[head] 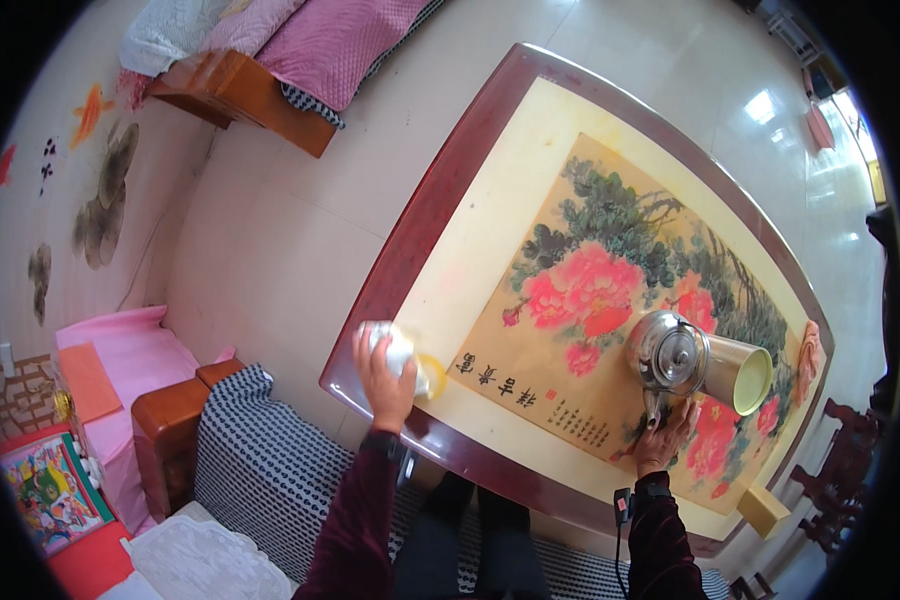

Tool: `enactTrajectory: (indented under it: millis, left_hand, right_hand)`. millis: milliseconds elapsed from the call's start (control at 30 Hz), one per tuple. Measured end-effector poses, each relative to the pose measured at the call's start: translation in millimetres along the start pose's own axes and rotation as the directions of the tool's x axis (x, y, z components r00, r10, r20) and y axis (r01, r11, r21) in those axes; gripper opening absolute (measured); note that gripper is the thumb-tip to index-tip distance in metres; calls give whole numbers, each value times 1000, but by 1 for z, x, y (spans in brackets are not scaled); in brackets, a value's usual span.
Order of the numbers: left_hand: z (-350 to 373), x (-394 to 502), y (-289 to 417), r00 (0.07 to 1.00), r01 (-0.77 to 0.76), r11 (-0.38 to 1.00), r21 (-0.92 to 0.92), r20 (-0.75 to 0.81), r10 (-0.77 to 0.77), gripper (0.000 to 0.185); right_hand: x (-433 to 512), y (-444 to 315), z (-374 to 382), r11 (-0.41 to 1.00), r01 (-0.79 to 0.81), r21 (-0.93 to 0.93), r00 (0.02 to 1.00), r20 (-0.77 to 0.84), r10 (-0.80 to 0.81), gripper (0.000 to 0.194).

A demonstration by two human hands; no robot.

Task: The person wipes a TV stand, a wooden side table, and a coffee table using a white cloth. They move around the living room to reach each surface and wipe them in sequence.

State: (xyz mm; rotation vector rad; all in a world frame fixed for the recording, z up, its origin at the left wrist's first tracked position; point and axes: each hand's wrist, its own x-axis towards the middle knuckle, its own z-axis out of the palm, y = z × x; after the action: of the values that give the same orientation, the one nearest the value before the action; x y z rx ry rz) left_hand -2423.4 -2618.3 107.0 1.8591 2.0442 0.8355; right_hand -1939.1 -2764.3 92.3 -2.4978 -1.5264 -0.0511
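My left hand [384, 379] grips a white container [390, 346] with a yellow rim or lid, tilted over the near left corner of the table [427, 202]; motion blurs it, so its exact kind is unclear. My right hand [664, 442] rests with spread fingers on the tabletop, just below the spout of a stainless steel kettle [656, 349], holding nothing that I can see. Beside the kettle, a cylindrical canister [750, 380] with a pale green end stands close by. Under them lies a peony painting [585, 285] with black calligraphy.
A pink cloth [808, 360] lies at the table's right edge, and a yellowish box [763, 511] sits at the near right corner. A black plug with a cable [622, 506] hangs at the near edge. A patterned cloth [270, 450] covers the seat at the left.
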Motion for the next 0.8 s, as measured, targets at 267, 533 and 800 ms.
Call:
enactTrajectory:
  millis: [267,533,800]
  left_hand:
    - [-17,-28,-7,987,155,976,150,16,-159,57]
    - [59,123,20,956,-261,965,0,138,258,59]
    - [127,293,55,802,-528,839,-130,249,543,60]
  right_hand:
    - [6,-11,-12,998,-43,-41,998,34,45,74]
    - [5,-12,-10,999,-37,-9,999,1,37,72]
    - [-79,-122,-25,981,-176,77,983,58,172,67]
